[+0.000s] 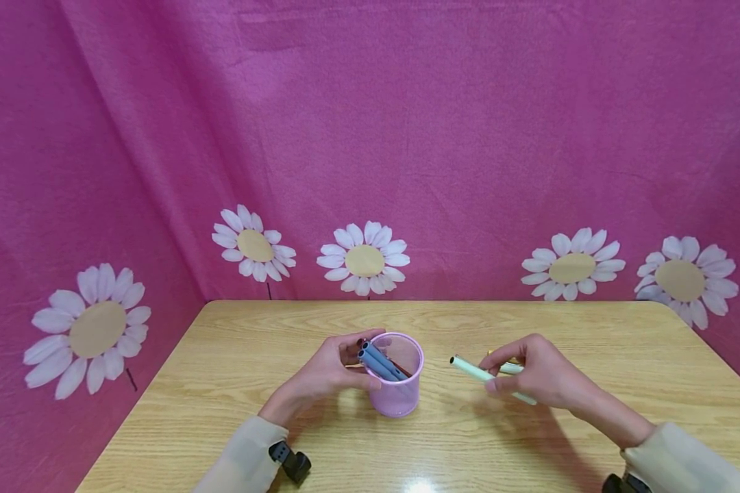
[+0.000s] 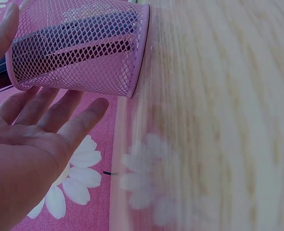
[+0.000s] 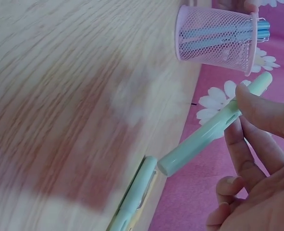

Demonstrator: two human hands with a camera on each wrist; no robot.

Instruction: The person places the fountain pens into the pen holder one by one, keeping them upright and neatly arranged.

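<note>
No words or labels can be read on anything here. The right hand (image 1: 539, 375) pinches a pale green pen (image 1: 482, 374) between thumb and fingers. The pen lies almost flat, just above the table (image 1: 234, 383). Its long line runs from the hand out to the person's left, and its free end points toward the pink mesh cup (image 1: 396, 383). Most of the pen sticks out past the fingers on that side; a short bit shows below the hand. A second pale green pen (image 3: 132, 199) lies on the table right under the hand, seen in the right wrist view. Something yellow peeks out behind the fingers, too hidden to name. The pink mesh cup stands upright near the middle of the table. Blue pens (image 1: 379, 363) lean inside it, their tops up at the rim on the left side. The left hand (image 1: 327, 375) is around the cup's left side, fingers up by the rim. From the left wrist view its fingers look straight and loose beside the mesh, not squeezing it.
</note>
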